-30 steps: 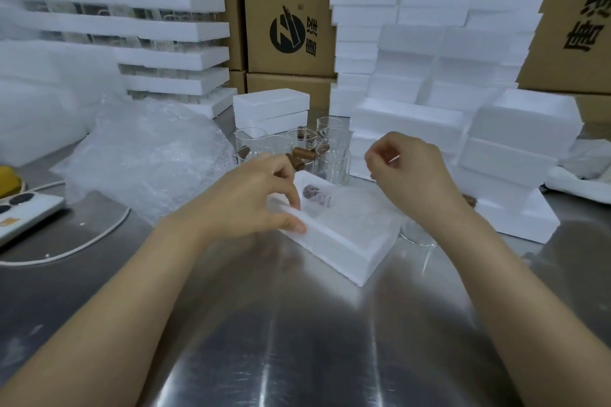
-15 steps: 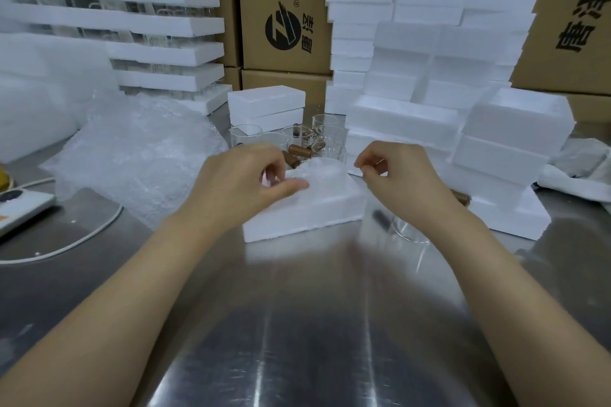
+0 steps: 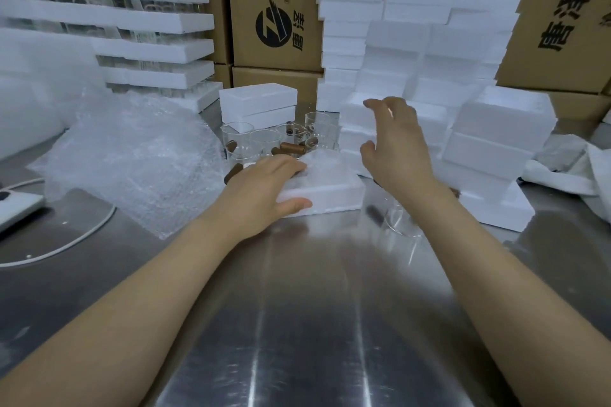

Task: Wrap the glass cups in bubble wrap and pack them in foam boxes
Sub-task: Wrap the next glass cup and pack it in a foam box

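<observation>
On the steel surface (image 3: 297,324) the left hand (image 3: 264,188) rests on a white foam box (image 3: 327,192), thumb against its near wall and fingers laid over the top, where a bundle in bubble wrap (image 3: 322,163) sits in the hollow. The right hand (image 3: 396,145) hangs in the air at about 1 o'clock from the box, fingers spread wide and holding nothing, in front of a pile of foam boxes (image 3: 413,53). Bare glass cups (image 3: 264,142) with brown handles stand at 11 o'clock just behind the box, a loose heap of bubble wrap sheets (image 3: 132,158) lies at 9 o'clock, and one blurred glass cup (image 3: 400,218) stands at 4 o'clock, under the right wrist.
</observation>
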`<state>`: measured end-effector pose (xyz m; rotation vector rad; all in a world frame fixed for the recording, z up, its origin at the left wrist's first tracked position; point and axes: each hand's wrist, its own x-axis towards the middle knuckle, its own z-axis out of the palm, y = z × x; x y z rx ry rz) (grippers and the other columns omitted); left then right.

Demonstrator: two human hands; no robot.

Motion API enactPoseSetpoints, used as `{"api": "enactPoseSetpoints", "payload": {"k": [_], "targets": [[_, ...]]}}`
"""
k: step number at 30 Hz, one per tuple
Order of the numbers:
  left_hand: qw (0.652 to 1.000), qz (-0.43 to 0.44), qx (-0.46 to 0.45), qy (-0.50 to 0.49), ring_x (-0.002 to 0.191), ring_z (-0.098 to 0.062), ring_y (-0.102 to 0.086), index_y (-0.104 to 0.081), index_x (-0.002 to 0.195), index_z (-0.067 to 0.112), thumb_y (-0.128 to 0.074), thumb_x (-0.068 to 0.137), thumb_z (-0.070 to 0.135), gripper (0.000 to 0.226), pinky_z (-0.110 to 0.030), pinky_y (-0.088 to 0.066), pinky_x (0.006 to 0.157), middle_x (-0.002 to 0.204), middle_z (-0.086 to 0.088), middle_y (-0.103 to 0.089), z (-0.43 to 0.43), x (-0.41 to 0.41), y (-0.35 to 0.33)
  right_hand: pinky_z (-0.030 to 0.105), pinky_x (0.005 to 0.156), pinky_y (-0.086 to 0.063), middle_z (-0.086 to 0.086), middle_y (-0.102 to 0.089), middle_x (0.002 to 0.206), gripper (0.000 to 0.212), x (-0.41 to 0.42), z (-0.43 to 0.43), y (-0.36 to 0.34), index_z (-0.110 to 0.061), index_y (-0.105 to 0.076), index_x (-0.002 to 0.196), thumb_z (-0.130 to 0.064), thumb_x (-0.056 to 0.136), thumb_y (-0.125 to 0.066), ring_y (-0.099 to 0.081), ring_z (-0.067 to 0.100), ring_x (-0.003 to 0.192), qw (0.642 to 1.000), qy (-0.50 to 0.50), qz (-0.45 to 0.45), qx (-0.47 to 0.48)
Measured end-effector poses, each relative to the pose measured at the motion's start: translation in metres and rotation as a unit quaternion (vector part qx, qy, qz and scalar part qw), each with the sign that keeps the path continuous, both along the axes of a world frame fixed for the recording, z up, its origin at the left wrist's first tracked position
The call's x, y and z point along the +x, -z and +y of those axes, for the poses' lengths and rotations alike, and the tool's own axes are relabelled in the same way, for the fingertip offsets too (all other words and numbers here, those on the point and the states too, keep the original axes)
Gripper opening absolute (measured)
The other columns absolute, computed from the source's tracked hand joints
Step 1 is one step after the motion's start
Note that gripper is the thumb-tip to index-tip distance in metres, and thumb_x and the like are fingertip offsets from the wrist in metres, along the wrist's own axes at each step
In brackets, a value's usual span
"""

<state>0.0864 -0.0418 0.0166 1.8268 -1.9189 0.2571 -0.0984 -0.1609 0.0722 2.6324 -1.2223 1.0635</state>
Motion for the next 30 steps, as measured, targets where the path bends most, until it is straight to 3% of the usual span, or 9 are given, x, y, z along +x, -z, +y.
{"api": "enactPoseSetpoints", "payload": {"k": [4, 10, 14, 18, 21, 24, 27, 30], "targets": [[1.0, -0.002, -0.005, 0.002, 0.122, -0.011, -0.044, -0.048, 0.134, 0.026, -0.059, 0.087, 0.053, 0.056, -0.026, -0.036, 0.088, 0.137, 0.012, -0.046, -0.001, 0.004, 0.001, 0.042, 0.117, -0.018, 0.016, -0.023, 0.152, 0.067, 0.014, -0.039, -0.024, -0.011, -0.033, 0.145, -0.034, 0.089, -0.06, -0.017, 0.033, 0.142, 0.994, 0.048, 0.078, 0.055], [1.0, -0.005, -0.008, 0.0, 0.129, -0.005, -0.036, -0.048, 0.133, 0.027, -0.043, 0.089, 0.061, 0.056, -0.029, -0.043, 0.088, 0.145, 0.015, -0.036, 0.001, 0.003, -0.002, 0.047, 0.105, -0.033, 0.02, -0.04, 0.139, 0.101, 0.027, -0.084, -0.048, -0.008, -0.038, 0.14, -0.081, 0.072, -0.053, -0.034, 0.038, 0.131, 0.964, 0.119, 0.184, 0.153], [0.997, -0.012, -0.071, -0.012, 0.12, -0.012, -0.046, -0.055, 0.128, 0.02, -0.035, 0.096, 0.057, 0.053, -0.03, -0.037, 0.089, 0.133, 0.007, -0.05, 0.005, 0.002, -0.012, 0.044, 0.093, -0.04, 0.02, -0.047, 0.129, 0.116, 0.03, -0.09, -0.042, -0.001, -0.029, 0.138, -0.081, 0.061, -0.063, -0.044, 0.037, 0.121, 0.96, 0.139, 0.19, 0.15], [0.994, -0.06, -0.091, -0.024, 0.088, -0.012, -0.047, -0.06, 0.098, 0.021, -0.046, 0.085, 0.065, 0.048, -0.028, -0.032, 0.077, 0.099, 0.008, -0.052, 0.005, 0.003, -0.021, 0.041, 0.09, -0.039, 0.016, -0.051, 0.123, 0.094, 0.031, -0.091, -0.037, -0.006, -0.045, 0.128, -0.074, 0.067, -0.067, -0.047, 0.035, 0.116, 0.967, 0.14, 0.178, 0.116], [0.989, -0.087, -0.117, 0.006, 0.071, -0.01, -0.042, -0.061, 0.071, 0.021, -0.058, 0.08, 0.061, 0.041, -0.027, -0.028, 0.07, 0.078, 0.008, -0.05, 0.007, 0.004, -0.024, 0.042, 0.098, -0.038, 0.014, -0.05, 0.126, 0.074, 0.031, -0.084, -0.044, -0.009, -0.057, 0.124, -0.059, 0.072, -0.074, -0.045, 0.034, 0.12, 0.975, 0.12, 0.139, 0.123], [0.989, -0.1, -0.106, 0.023, 0.071, -0.009, -0.042, -0.064, 0.068, 0.023, -0.069, 0.072, 0.062, 0.04, -0.025, -0.027, 0.068, 0.075, 0.009, -0.052, 0.007, 0.008, -0.025, 0.039, 0.094, -0.036, 0.014, -0.053, 0.119, 0.059, 0.028, -0.064, -0.057, -0.009, -0.064, 0.112, -0.052, 0.073, -0.076, -0.041, 0.034, 0.12, 0.993, 0.093, 0.07, 0.028], [0.994, -0.087, -0.061, 0.019, 0.081, -0.01, -0.049, -0.068, 0.085, 0.026, -0.069, 0.068, 0.067, 0.044, -0.025, -0.028, 0.069, 0.084, 0.012, -0.056, 0.008, 0.013, -0.022, 0.028, 0.072, -0.035, -0.005, -0.055, 0.094, 0.04, 0.019, -0.029, -0.064, -0.015, -0.062, 0.093, -0.046, 0.072, -0.078, -0.046, 0.017, 0.1, 0.99, -0.028, -0.129, -0.044], [0.995, -0.086, -0.014, 0.042, 0.086, -0.013, -0.047, -0.071, 0.086, 0.022, -0.069, 0.07, 0.064, 0.045, -0.029, -0.031, 0.072, 0.086, 0.01, -0.058, 0.007, 0.016, -0.018, 0.014, 0.058, -0.03, -0.021, -0.048, 0.07, 0.031, 0.006, 0.022, -0.052, -0.032, -0.048, 0.075, -0.037, 0.071, -0.078, -0.039, -0.001, 0.065, 0.925, -0.166, -0.338, -0.038]]}}
